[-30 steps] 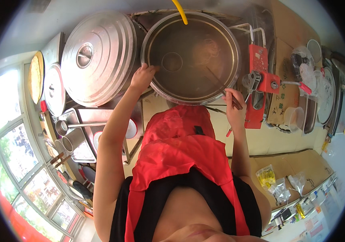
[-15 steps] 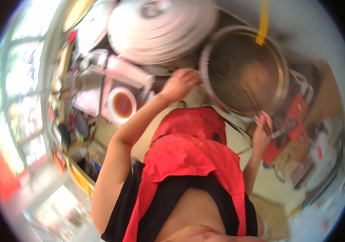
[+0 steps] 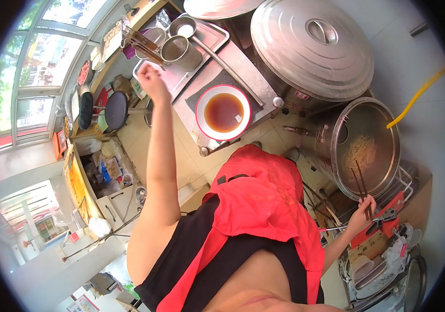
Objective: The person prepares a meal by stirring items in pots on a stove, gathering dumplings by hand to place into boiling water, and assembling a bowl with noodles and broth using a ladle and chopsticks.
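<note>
Right hand (image 3: 363,209) at 4 o'clock is closed around dark chopsticks (image 3: 361,178), tips at the noodles (image 3: 361,150) in the pot (image 3: 322,143) at 3. Left hand (image 3: 150,80), between 10 and 11, looks half-curled beside brown handles (image 3: 148,48); can't tell if it's holding anything tbh.

Dark brown chopsticks (image 3: 362,182), pale yellow noodles (image 3: 360,151), white bowl (image 3: 222,90) (red-rimmed).

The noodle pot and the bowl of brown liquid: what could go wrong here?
The right hand, gripping chopsticks close to the noodle pot, might touch metal that may be hot. The bowl of brown liquid sits near the edge of the metal table; a bump could spill it.
</note>
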Demonstrator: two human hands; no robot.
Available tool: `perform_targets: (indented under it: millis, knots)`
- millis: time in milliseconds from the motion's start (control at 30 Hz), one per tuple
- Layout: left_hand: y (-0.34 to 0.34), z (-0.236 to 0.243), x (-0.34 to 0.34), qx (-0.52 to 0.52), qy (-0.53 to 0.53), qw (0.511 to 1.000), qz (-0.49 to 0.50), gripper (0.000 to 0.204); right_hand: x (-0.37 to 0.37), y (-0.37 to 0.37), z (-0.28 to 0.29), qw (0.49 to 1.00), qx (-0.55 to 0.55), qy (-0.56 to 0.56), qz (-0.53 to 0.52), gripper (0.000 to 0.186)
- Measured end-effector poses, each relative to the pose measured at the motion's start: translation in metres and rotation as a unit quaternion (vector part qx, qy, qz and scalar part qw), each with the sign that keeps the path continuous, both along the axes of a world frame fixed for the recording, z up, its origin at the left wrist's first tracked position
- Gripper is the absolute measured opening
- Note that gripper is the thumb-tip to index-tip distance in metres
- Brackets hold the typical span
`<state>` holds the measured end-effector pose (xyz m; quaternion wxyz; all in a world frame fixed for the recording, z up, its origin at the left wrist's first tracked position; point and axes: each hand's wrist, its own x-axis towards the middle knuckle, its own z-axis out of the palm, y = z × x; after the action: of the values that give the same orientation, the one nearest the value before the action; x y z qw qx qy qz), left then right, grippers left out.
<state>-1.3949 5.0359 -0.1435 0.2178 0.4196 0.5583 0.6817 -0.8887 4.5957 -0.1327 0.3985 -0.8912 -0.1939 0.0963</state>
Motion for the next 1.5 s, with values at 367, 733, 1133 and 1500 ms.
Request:
perform_targets:
  millis: [367, 733, 1133, 1500]
  knots:
    - [0.141, 0.027, -0.102, -0.144, 0.088, 0.949, -0.267, 0.028, -0.074, -0.008, 0.02, 0.995, 0.005, -0.095, -0.011, 0.025]
    - [0.152, 0.081, -0.204, -0.039, 0.059, 0.987, -0.145, 0.031, -0.089, 0.005, 0.028, 0.993, 0.006, -0.112, -0.038, 0.023]
    - [-0.048, 0.24, -0.193, -0.166, 0.63, 0.711, 0.265, 0.047, -0.042, -0.006, 0.015, 0.992, 0.024, -0.102, -0.072, 0.022]
    - [-0.143, 0.269, 0.027, -0.095, 0.333, 0.919, -0.19, 0.016, 0.049, 0.024, -0.07, 0.988, 0.145, -0.041, -0.038, 0.015]
